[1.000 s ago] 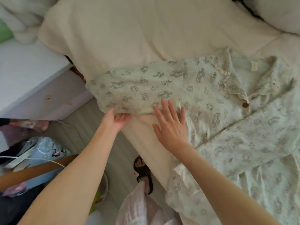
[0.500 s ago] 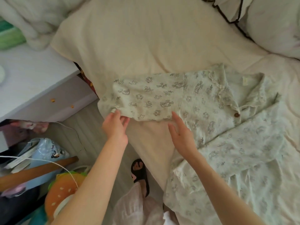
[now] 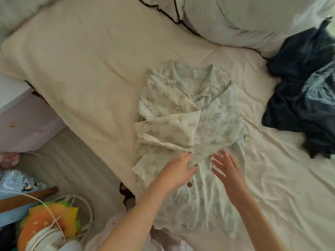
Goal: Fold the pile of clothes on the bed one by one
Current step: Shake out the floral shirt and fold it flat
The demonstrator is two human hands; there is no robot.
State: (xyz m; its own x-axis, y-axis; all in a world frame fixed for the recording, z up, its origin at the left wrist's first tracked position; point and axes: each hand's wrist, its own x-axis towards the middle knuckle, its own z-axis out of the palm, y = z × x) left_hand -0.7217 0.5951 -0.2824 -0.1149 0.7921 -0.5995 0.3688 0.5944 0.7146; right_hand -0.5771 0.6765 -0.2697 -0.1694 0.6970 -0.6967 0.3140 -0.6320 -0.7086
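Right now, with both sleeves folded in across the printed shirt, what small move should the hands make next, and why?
Probably grip the shirt's hem and fold it up toward the collar. Both sleeves already lie crossed over the printed shirt, the left hand and right hand are open over its middle, and the lower half lies unfolded near the bed's edge.

No legible text, brand, number or sign anywhere. Only a small pale rectangular fabric tag (image 3: 195,73) sewn inside the collar of the pale green printed cotton pyjama shirt (image 3: 183,113), too small and blurred to read. Printed pattern on that shirt made up of little grey figures, not letters.
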